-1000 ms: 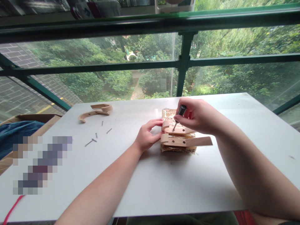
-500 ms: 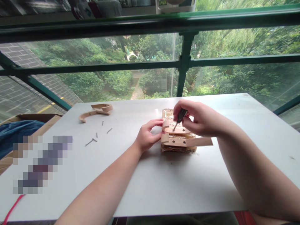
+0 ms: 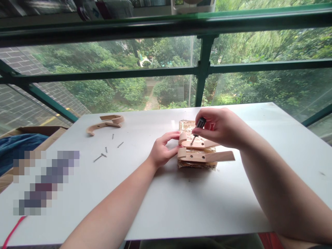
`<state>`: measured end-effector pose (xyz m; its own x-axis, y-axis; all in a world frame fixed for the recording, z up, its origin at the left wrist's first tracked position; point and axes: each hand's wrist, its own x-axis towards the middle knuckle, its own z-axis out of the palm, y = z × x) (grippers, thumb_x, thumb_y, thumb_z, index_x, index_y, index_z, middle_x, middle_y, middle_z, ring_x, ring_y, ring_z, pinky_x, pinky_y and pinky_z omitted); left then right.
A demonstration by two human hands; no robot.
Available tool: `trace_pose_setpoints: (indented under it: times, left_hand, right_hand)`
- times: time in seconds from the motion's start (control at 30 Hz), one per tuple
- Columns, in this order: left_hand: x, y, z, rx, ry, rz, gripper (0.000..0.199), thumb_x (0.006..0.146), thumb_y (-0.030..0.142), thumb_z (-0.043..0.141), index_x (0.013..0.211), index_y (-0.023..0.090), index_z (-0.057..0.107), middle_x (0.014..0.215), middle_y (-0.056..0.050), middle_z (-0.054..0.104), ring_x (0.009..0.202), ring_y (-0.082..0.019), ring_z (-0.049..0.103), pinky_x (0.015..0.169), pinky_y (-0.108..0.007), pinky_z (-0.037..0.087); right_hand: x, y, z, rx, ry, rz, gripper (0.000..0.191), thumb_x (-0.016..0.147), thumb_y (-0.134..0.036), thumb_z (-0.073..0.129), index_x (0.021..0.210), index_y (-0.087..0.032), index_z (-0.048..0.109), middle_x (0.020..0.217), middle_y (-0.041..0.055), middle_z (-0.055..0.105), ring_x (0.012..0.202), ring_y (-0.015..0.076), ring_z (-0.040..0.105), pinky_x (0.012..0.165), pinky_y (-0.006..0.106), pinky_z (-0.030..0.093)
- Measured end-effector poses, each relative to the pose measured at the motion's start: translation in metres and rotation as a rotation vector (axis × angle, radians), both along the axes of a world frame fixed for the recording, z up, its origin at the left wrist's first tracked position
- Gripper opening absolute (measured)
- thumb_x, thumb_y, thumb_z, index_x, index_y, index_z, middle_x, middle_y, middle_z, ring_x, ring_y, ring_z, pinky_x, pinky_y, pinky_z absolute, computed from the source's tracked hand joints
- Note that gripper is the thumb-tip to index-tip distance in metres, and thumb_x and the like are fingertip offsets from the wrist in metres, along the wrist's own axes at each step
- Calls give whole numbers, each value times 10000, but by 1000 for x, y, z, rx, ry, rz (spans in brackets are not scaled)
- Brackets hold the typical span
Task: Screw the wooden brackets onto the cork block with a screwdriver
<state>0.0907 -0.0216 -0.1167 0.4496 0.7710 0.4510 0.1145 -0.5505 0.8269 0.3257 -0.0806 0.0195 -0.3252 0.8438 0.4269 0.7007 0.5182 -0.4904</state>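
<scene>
In my right hand (image 3: 219, 126) is a small black-handled screwdriver (image 3: 200, 123), gripped by closed fingers. It tilts down, and its tip meets the left hole of the farther curved wooden hook (image 3: 196, 144). My left hand (image 3: 163, 150) pinches around the curled left end of that hook, thumb on the near side and fingers on the far side. The hook lies on a block wrapped in clear film (image 3: 185, 126). Closer to me on the same block lies a second wooden hook (image 3: 220, 156), with dark fasteners in its two holes.
Several loose screws (image 3: 106, 149) lie on the white table (image 3: 160, 200) to the left. Beyond them rest more curved wooden hooks (image 3: 103, 125). A blurred-out object (image 3: 46, 183) with a red strap is at the left edge, beside a cardboard box (image 3: 38, 130). Green railings and glass stand behind.
My right hand has turned a little and the screwdriver's handle stands more upright, its tip still at the same hole. My left hand keeps its place.
</scene>
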Motion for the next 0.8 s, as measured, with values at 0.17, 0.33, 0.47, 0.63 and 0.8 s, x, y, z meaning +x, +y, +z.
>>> trace_pose_setpoints:
  times: [0.17,0.33,0.47,0.63,0.8]
  left_hand:
    - [0,0,0,-6,-5,-1,385,765,299,781,1131,204,710,1292,-101,667,1256,-286,595,1132,-420,431]
    - [0,-1,1,7,-16,-5,394,769,295,775,1147,207,710,1290,-104,669,1268,-292,585,1132,-429,433]
    - [0,0,1,6,-2,-14,389,767,285,779,1143,208,710,1300,-101,663,1275,-285,580,1142,-429,426]
    - [0,0,1,7,-1,-21,389,771,278,778,1146,206,704,1305,-103,659,1272,-280,583,1143,-430,426]
    - [0,1,0,2,1,-15,391,766,282,781,1142,205,708,1299,-106,663,1277,-285,579,1143,-434,423]
  right_hand:
    - [-6,2,-4,99,-44,-104,291,793,-383,707,673,-196,520,545,-54,487,505,81,379,491,236,294]
    - [-11,5,-9,127,21,-22,33,827,-208,641,835,-188,617,729,-16,628,628,98,521,594,221,390]
    - [-9,3,-9,74,30,84,139,826,-144,597,954,-193,623,842,4,676,697,113,581,653,226,434]
    - [-4,-2,-5,-36,-9,186,359,740,-17,520,1048,-197,567,917,16,678,763,135,622,682,238,465]
    - [-1,-2,-5,-39,8,167,391,757,2,484,1087,-199,545,956,28,693,820,140,646,710,239,485]
